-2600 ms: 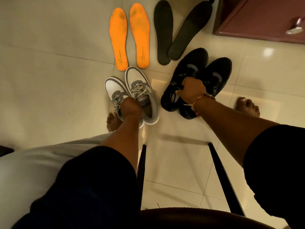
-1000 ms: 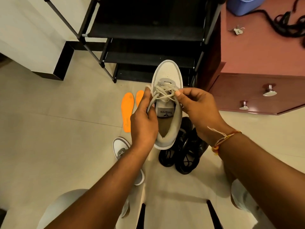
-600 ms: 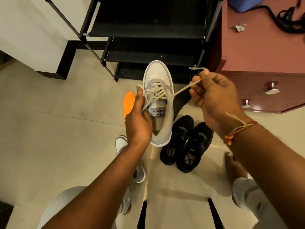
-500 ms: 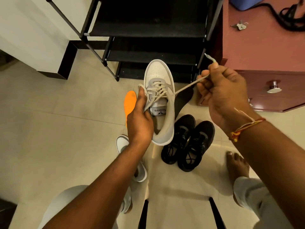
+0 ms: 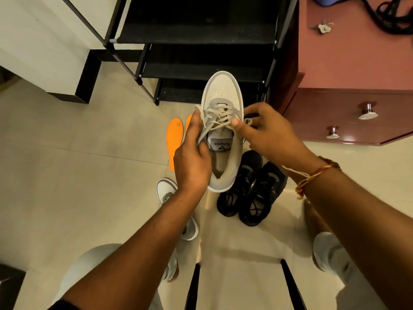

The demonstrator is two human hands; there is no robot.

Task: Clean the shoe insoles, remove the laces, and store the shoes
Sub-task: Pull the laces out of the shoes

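Observation:
A white and grey sneaker (image 5: 221,92) is held up in front of me, toe pointing away. My left hand (image 5: 192,162) grips its left side and one lace end. My right hand (image 5: 268,133) pinches the beige lace (image 5: 218,117) at the upper eyelets, thumb on the crossings. The other white sneaker (image 5: 166,191) lies on the floor under my left forearm. A pair of black sneakers (image 5: 252,193) stands on the tiles below the held shoe. Two orange insoles (image 5: 175,144) lie on the floor, partly hidden by my left hand.
A black shoe rack (image 5: 201,52) stands straight ahead. A maroon drawer cabinet (image 5: 348,90) is at the right, with keys (image 5: 323,26) and black laces (image 5: 393,16) on top. A white block (image 5: 44,50) sits at the left. My bare feet rest on the tiles.
My right hand, which had pulled a lace end out to the right, has come back to the eyelets and now pinches the lacing. The shoe stays held up.

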